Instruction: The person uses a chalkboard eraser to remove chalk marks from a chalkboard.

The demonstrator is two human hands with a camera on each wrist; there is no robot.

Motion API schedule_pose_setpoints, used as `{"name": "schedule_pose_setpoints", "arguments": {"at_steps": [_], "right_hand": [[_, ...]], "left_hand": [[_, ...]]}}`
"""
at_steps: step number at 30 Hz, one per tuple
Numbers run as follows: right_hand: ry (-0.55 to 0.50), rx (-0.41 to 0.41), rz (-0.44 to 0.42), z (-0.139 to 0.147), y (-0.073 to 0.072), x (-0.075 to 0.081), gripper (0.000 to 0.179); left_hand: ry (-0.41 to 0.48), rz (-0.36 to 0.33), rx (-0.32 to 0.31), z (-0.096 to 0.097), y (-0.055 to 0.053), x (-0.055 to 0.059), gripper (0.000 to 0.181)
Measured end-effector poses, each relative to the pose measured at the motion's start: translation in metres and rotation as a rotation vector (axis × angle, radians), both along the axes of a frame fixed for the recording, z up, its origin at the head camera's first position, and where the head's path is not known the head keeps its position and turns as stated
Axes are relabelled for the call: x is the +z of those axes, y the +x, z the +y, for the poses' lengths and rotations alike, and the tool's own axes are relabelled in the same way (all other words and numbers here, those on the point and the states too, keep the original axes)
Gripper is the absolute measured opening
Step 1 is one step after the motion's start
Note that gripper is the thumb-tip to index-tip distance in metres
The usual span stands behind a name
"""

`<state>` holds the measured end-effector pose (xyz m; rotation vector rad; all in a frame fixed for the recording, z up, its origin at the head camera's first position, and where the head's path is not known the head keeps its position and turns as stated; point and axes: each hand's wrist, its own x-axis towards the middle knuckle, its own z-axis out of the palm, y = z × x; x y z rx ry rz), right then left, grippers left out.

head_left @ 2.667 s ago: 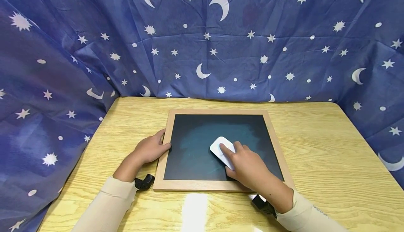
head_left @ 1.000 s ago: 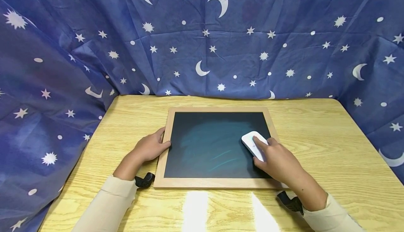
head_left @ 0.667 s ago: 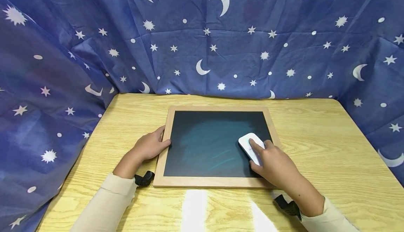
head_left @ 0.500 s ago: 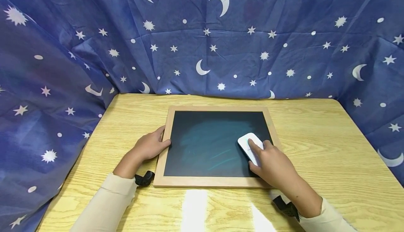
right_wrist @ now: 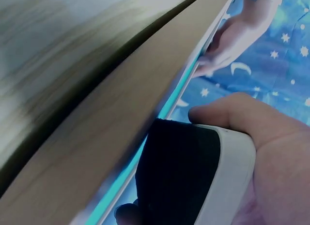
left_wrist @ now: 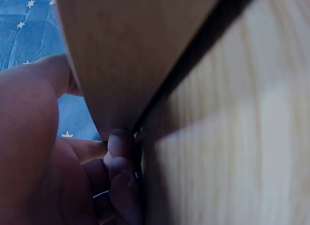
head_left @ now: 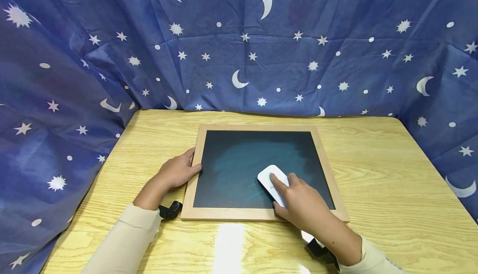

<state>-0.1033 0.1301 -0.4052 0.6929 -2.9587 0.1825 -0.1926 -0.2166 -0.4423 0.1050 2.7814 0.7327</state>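
A wood-framed chalkboard (head_left: 239, 153) lies on the table, its dark surface smeared with teal chalk haze. My left hand (head_left: 176, 172) grips the frame's left edge, thumb over the top. In the left wrist view, the fingers (left_wrist: 121, 143) curl against the side of the wooden frame (left_wrist: 126, 51), close to the tabletop. A white-backed chalkboard eraser (head_left: 269, 178) sits on the lower middle of the board, held by my right hand (head_left: 304, 203) with the index finger along its back. Its black felt (right_wrist: 179, 172) shows in the right wrist view. Faint teal streaks (head_left: 255, 196) lie left of it.
The light wooden table (head_left: 381, 174) extends around the board. Behind and beside it hangs a blue curtain (head_left: 298, 71) with moons and stars. A black wrist camera (head_left: 171, 210) is strapped at the left wrist, another (head_left: 321, 252) at the right.
The eraser and my right hand have gone from the board's middle to its right side, then back left and slightly down. Streaks visible a second ago are partly covered now. The left hand stays put.
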Motion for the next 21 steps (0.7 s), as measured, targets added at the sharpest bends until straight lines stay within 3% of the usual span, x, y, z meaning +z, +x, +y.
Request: {"name": "schedule_pose_setpoints", "arguments": {"at_steps": [12,21], "right_hand": [[-0.004,0.121,-0.011,-0.029,0.007,-0.003,0.065],[-0.013,0.064,-0.092,-0.019,-0.001,0.002,0.065]], "left_hand": [[0.007,-0.015,0.005,0.000,0.001,0.000,0.074],[0.006,-0.014,0.004,0.001,0.001,0.002,0.074]]}}
